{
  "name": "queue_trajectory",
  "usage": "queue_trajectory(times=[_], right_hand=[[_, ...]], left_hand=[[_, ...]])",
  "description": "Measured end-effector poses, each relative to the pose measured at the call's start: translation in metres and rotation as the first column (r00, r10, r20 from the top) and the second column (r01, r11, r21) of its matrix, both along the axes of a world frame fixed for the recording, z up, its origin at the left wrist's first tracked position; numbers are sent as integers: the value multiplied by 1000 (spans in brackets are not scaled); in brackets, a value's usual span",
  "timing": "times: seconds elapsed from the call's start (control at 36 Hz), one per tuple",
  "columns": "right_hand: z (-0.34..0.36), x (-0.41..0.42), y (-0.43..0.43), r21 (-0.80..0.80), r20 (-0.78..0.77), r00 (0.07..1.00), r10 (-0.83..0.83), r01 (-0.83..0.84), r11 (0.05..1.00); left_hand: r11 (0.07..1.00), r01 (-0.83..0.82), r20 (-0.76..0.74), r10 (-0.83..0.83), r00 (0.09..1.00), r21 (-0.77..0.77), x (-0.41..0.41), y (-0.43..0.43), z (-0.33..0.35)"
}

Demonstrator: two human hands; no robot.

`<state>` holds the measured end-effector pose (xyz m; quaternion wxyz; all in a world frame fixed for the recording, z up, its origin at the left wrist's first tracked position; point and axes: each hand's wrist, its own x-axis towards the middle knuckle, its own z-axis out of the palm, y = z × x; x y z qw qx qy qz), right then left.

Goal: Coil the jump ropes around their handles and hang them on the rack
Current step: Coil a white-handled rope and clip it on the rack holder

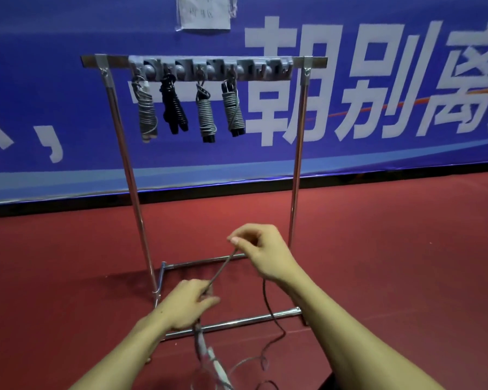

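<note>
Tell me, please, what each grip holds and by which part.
One jump rope: the left grip holds its handles near their top, the right grip pinches its cord.

My left hand [185, 304] covers the stretch of jump rope [222, 268] it grips, so I cannot tell how the cord lies inside. Below it the handles [200, 343] blur and run off the bottom edge. The paper notice [204, 15] is cropped at the top and its writing is unreadable. The banner [378, 80] lettering is cut off at both sides.
</note>
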<state>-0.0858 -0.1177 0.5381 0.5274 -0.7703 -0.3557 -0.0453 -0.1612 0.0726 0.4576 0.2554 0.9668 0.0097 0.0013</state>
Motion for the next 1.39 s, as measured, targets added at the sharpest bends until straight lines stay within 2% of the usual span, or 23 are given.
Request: queue_trajectory(times=[0.06, 0.19, 0.28, 0.33, 0.39, 0.44, 0.47, 0.5, 0.56, 0.58, 0.61, 0.67, 0.69, 0.75, 0.81, 0.86, 0.92, 1.0, 1.11, 1.17, 1.22, 1.28, 1.39], right_hand=[[7, 5, -7, 96, -41, 999, -5, 9, 995], [-8, 12, -17, -91, 20, 995, -96, 97, 991], [-16, 12, -22, -384, 24, 994, -111, 111, 916], [-17, 8, -22, -496, -41, 999, -21, -2, 868], [-16, -2, -14, -361, -177, 977, 118, -176, 916], [-11, -11, -3, -66, -384, 879, 283, -332, 941], [-10, -13, 2, 12, -444, 837, 320, -351, 936], [-10, -14, 8, 31, -451, 829, 331, -356, 934], [-14, -13, 12, -36, -370, 883, 289, -325, 945], [-18, -11, 11, -67, -312, 916, 252, -286, 956], [-20, -8, 8, -66, -275, 937, 215, -241, 968], [-21, -2, -2, 6, -232, 967, 107, -108, 994], [-21, 1, -7, 54, -205, 977, 59, -49, 997], [-15, 3, -10, 71, -136, 990, 35, -25, 997], [-4, 0, -3, -39, -53, 995, 81, -83, 996], [6, -3, 8, -157, 9, 989, 146, -142, 977], [12, -2, 13, -216, 50, 987, 151, -137, 967], [15, 0, 4, -185, -6, 986, 169, -168, 968], [-8, 8, -28, -152, -73, 993, 88, -98, 983], [-20, 11, -42, -159, -69, 997, 23, -34, 987], [-25, 13, -45, -156, -32, 999, -41, 35, 987], [-21, 10, -36, -118, -14, 999, -39, 37, 992], [-2, 2, 1, -308, 120, 988, 92, -51, 950]], left_hand=[[996, -90, -39, 90, 995, -13, -7, 7, -14], [976, -153, -10, 153, 988, -156, -7, 2, -8], [861, -237, -21, 255, 967, -451, 4, -5, 12], [839, -216, 28, 265, 964, -498, 8, -8, 27], [900, -145, 110, 206, 972, -411, 10, -15, 47], [928, -76, 174, 149, 973, -366, 12, -24, 70], [917, -61, 200, 150, 968, -393, 13, -29, 81], [887, -71, 211, 185, 960, -455, 17, -31, 90], [748, -123, 185, 314, 931, -652, 23, -33, 105], [682, -154, 161, 375, 913, -715, 24, -29, 112], [666, -174, 155, 404, 901, -726, 23, -22, 117], [788, -182, 171, 341, 924, -588, 18, -1, 119], [878, -178, 138, 263, 955, -443, 15, 9, 118], [970, -112, -48, 104, 993, -216, 7, 19, 112], [971, -22, -111, -5, 994, -237, 6, 13, 105], [957, 46, -51, -63, 997, -287, 7, -5, 103], [974, 109, 20, -108, 994, -196, 10, -19, 103], [993, 110, 101, -105, 989, -44, 6, -18, 106], [988, -6, 196, 37, 980, -156, -3, 19, 104], [986, -78, 179, 104, 978, -147, -8, 38, 92], [995, -53, 30, 56, 998, -90, -9, 45, 76], [993, 38, -151, -55, 987, -113, -8, 34, 66], [903, 147, -69, -190, 979, -404, 3, -10, 70]])
